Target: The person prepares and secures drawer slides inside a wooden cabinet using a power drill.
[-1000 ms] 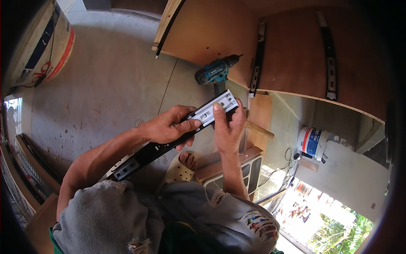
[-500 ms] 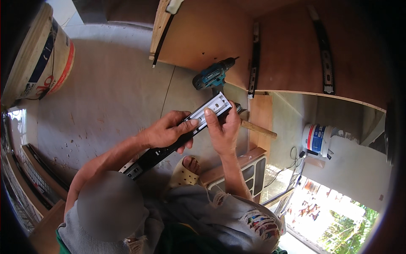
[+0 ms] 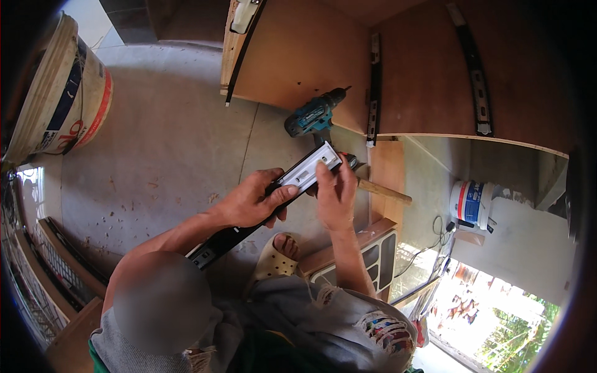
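A littered floor (image 3: 180,105) adjoins a wooden cabinet (image 3: 298,56) in the head view. The left hand (image 3: 254,196) and right hand (image 3: 337,202) clasp a drawer slide (image 3: 303,175) near the cordless drill (image 3: 310,118); the right thumb (image 3: 324,175) has shifted toward its silver tip, seemingly a regrip.

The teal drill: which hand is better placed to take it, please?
Probably the right hand: it is at the end of the drawer slide nearest the teal drill, while the left hand grips the slide farther back and could support it.
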### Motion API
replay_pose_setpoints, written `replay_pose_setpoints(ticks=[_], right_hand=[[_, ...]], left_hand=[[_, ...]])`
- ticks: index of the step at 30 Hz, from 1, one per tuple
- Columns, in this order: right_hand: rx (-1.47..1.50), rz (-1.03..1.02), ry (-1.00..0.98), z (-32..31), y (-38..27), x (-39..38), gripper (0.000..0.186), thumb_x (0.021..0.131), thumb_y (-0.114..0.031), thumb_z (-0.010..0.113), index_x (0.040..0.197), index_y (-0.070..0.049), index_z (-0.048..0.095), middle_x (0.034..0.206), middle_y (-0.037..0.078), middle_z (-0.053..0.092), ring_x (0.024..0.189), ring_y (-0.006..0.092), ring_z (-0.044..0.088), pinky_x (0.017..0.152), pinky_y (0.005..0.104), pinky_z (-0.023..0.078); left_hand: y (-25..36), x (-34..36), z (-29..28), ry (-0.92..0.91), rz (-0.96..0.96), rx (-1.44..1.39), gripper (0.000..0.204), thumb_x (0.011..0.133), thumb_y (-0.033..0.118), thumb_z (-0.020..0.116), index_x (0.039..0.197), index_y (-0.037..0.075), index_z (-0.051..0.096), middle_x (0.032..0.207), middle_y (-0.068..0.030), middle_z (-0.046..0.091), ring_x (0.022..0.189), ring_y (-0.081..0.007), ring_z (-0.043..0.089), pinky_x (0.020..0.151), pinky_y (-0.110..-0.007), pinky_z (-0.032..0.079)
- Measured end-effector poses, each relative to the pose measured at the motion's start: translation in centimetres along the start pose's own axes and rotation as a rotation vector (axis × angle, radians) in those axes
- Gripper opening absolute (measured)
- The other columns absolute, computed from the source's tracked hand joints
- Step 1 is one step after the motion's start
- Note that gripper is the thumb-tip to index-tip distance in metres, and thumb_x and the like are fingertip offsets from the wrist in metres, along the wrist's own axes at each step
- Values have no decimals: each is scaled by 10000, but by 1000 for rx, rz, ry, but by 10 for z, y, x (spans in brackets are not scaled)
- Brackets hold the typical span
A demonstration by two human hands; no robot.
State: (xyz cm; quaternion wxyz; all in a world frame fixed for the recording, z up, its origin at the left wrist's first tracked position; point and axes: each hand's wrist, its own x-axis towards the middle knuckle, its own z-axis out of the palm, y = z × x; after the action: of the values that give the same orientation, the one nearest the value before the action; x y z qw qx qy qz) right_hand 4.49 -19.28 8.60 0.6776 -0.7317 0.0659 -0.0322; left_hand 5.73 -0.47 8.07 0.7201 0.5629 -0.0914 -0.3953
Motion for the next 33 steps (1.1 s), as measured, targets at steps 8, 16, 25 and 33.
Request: replay_pose_setpoints(ticks=[8,16,25,33], right_hand=[[126,246,58,-3,-9,10,332,1020,-350,540,895,-61,645,737,-16,612,561,79,551,516,227,445],[672,612,-15,0,-11,9,251,957,-302,575,1106,-103,546,1014,56,606,967,232,621,844,472,521],[663,520,6,-2,1,6,320,944,-308,560,1153,-67,546,1088,99,618,1044,268,608,952,463,483],[732,573,-77,1,-1,-6,328,952,-270,550,1195,-50,538,1127,101,614,1079,261,599,980,450,474]], left_hand=[[-1,-2,-1,10,-55,42,466,1016,422,555,1073,-40,551,720,-93,633,552,-128,596,510,-287,496],[-10,-1,-2,9,-67,-46,403,1020,354,557,1086,-44,550,724,-90,630,554,-130,593,512,-282,490],[-6,-4,-1,-23,26,-87,372,934,268,690,1060,-56,557,736,-79,609,581,-120,588,467,-273,485],[-9,-2,-1,-27,-6,-78,371,923,265,722,1060,-36,554,705,-60,607,546,-108,581,488,-263,463]])
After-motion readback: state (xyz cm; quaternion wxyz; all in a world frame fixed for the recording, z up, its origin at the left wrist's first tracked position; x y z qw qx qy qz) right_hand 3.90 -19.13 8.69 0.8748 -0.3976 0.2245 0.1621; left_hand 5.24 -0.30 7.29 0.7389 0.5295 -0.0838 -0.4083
